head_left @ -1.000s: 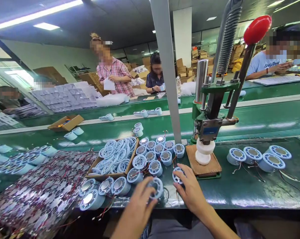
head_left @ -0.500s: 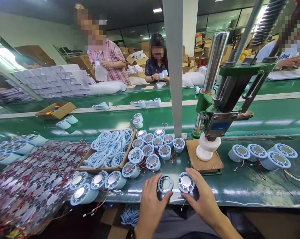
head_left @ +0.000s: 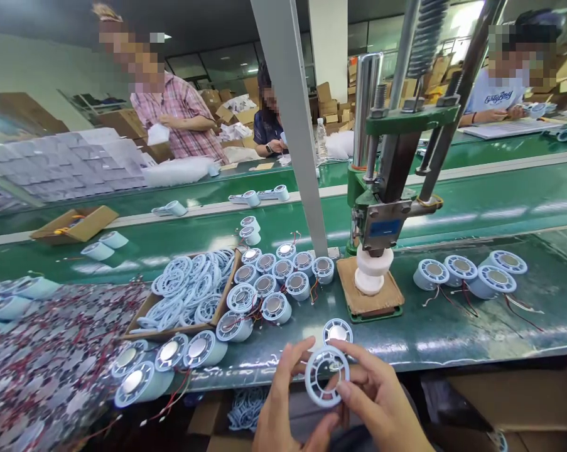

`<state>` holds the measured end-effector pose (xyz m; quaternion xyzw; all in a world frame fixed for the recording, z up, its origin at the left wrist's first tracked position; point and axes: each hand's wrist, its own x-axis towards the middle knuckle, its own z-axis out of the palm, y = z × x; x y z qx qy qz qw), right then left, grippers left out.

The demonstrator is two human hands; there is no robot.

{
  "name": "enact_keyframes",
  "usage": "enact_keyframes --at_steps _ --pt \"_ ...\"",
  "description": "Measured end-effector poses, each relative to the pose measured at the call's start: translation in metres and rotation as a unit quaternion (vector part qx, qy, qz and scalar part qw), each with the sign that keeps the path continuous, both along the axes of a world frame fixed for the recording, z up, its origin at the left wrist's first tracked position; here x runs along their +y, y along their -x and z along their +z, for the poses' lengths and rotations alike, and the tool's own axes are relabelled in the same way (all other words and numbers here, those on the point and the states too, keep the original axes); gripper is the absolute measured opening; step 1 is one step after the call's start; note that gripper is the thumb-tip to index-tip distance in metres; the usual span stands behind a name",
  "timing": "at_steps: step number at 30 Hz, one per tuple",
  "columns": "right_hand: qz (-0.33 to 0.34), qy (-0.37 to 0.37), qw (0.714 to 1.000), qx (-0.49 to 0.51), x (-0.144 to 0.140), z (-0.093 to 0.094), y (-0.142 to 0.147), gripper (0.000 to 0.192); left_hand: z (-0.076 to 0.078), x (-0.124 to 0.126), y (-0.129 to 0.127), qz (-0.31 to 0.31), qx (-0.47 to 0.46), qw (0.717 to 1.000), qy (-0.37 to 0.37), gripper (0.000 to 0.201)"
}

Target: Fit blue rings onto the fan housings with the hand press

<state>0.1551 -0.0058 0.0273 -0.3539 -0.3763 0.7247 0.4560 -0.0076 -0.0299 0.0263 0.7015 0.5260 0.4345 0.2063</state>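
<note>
My right hand (head_left: 377, 398) pinches a light-blue spoked ring (head_left: 308, 382) between thumb and fingers, above the bench's front edge. Through the ring's gaps I see fingers and dark cloth. To its left, my left hand (head_left: 280, 402) curves around the ring with thumb and fingers apart; whether its fingertips touch the ring I cannot tell. Just behind the ring, a round light-blue housing with a silver disc (head_left: 338, 331) stands on the bench, partly covered by my right fingers.
A green press (head_left: 384, 220) with white round pads stands behind my hands. A box of blue rings (head_left: 193, 285) and several wired housings (head_left: 283, 270) lie left; more housings (head_left: 493, 280) lie right. Silver plates with red wires (head_left: 61, 351) cover the far left. People work across the bench.
Both hands have come closer together and nearer to me. The right hand has let go of the silver-disc housing and now holds the spoked ring. The view has turned and tilted.
</note>
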Motion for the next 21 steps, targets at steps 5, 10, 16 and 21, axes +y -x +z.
enact_keyframes --at_steps 5,10,16,21 --pt "-0.026 0.039 0.999 0.004 -0.004 0.018 -0.006 0.064 -0.004 0.001 0.003 0.008 -0.005 0.999 0.041 0.076" --pt "-0.031 0.053 0.998 0.008 -0.006 0.019 -0.003 0.064 0.001 0.002 -0.003 0.033 0.018 0.999 0.027 0.065" --pt "-0.023 0.057 0.998 0.013 -0.007 0.021 -0.002 0.064 -0.002 -0.001 -0.006 0.059 -0.017 0.997 0.040 0.065" --pt "-0.008 0.050 0.999 0.004 -0.006 0.017 -0.002 0.067 -0.005 -0.002 -0.007 0.075 -0.024 0.996 0.030 0.064"
